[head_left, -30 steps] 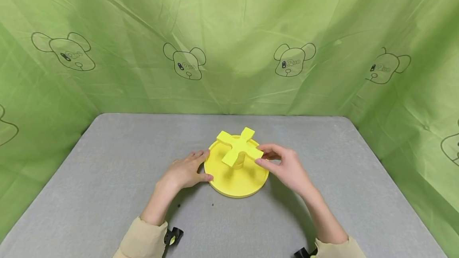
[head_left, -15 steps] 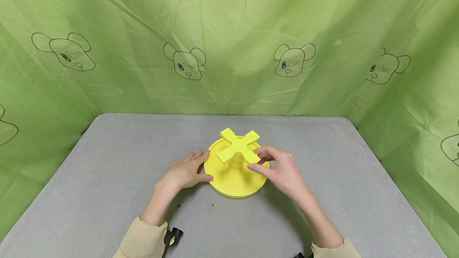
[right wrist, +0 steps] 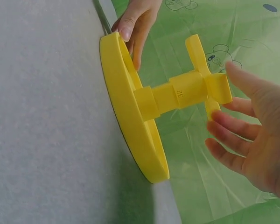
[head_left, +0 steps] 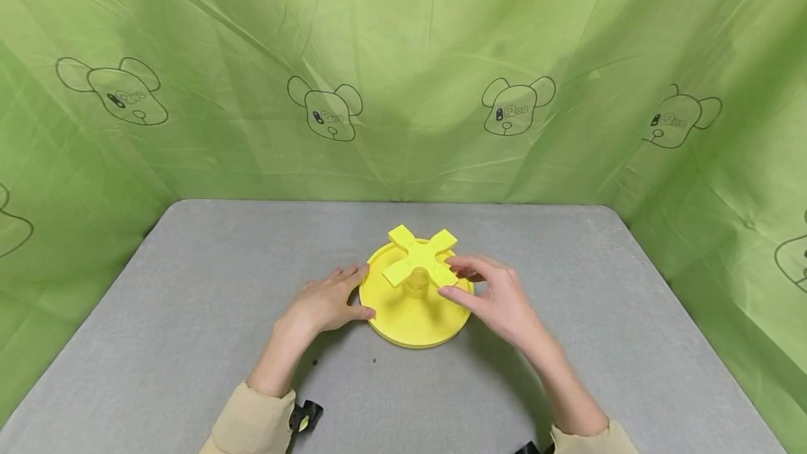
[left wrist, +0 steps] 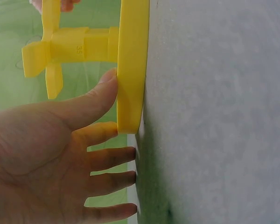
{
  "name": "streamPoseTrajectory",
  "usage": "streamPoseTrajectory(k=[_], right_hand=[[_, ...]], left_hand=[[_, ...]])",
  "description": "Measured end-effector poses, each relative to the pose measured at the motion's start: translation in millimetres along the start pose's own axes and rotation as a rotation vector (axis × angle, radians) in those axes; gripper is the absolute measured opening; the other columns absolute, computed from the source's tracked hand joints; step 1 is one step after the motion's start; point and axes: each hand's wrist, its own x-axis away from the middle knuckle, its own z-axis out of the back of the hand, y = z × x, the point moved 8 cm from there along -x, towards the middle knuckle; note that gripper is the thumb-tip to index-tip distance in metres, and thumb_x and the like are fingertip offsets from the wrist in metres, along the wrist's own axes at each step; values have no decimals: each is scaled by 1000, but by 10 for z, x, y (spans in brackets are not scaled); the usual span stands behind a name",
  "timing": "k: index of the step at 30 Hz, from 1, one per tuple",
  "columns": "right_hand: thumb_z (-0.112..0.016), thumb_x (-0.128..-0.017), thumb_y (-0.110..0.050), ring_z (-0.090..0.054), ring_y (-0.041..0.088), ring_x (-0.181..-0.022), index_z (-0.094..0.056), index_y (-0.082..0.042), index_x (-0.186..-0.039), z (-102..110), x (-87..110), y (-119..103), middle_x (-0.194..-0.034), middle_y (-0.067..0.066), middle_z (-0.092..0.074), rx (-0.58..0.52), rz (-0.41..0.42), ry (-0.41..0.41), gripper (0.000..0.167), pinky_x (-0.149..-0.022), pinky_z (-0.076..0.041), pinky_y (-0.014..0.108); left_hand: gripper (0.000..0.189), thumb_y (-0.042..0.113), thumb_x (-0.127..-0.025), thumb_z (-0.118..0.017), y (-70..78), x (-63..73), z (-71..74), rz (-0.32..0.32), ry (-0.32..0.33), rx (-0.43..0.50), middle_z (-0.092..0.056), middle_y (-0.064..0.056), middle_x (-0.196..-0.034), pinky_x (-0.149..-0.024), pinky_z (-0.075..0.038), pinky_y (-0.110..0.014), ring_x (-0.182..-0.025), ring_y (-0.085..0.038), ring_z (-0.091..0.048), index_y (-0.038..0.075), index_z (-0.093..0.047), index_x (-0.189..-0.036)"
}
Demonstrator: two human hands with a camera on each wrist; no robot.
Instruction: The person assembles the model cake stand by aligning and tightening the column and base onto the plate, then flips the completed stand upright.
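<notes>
A yellow round tray (head_left: 410,328) with a raised rim stands on the grey table. From its centre rises a stepped yellow post (right wrist: 168,95), topped by a four-armed cross handle (head_left: 421,256). My left hand (head_left: 321,300) rests at the tray's left side; its thumb presses on the rim, and in the left wrist view the other fingers are straight and spread, tips down by the table. My right hand (head_left: 504,303) pinches the front right arm of the cross between thumb and fingers, as the right wrist view (right wrist: 266,126) also shows.
The grey table (head_left: 252,251) has two small dark specks near its front. Green cloth (head_left: 403,33) with drawn bear heads hangs behind and on both sides. Beige sleeves (head_left: 252,419) and black wrist mounts (head_left: 305,417) show at the front.
My right hand has turned the cross handle a little clockwise seen from above, bringing the held arm nearer the front; in the last half second it barely moves. The left hand has stayed put.
</notes>
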Motion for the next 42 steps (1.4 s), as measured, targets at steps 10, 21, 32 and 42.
streamPoseTrajectory(k=[10,21,32,42], right_hand=[[-87,-81,-44,-37,28,-153,-45,-29,-156,-5,-243,50,-167,-1,-35,37,63,-166,87,-117,-40,63],[-84,-82,-52,-32,32,-156,-46,-22,-157,-97,-412,43,-169,0,-32,143,108,-382,89,-121,-33,65],[-83,-82,-55,-37,31,-153,-47,-24,-156,-101,-423,12,-166,-1,-35,205,107,-408,88,-119,-39,61],[-83,-83,-52,-31,33,-156,-39,-23,-160,-58,-380,64,-171,3,-28,194,107,-403,94,-120,-36,65]], left_hand=[[86,50,-96,-68,-4,-8,11,9,-2,-1,-30,-12,-170,-121,-24,-73,-158,-38,-26,18,-29,-164],[86,52,-95,-69,21,4,11,1,-2,-4,-31,-12,-170,-119,-26,-74,-158,-39,-28,18,-30,-164],[85,51,-96,-69,5,19,6,6,-1,-3,-31,-12,-170,-120,-25,-73,-158,-38,-27,18,-30,-164],[85,51,-96,-68,2,21,9,11,-4,2,-30,-11,-170,-121,-24,-73,-159,-38,-26,19,-29,-164]])
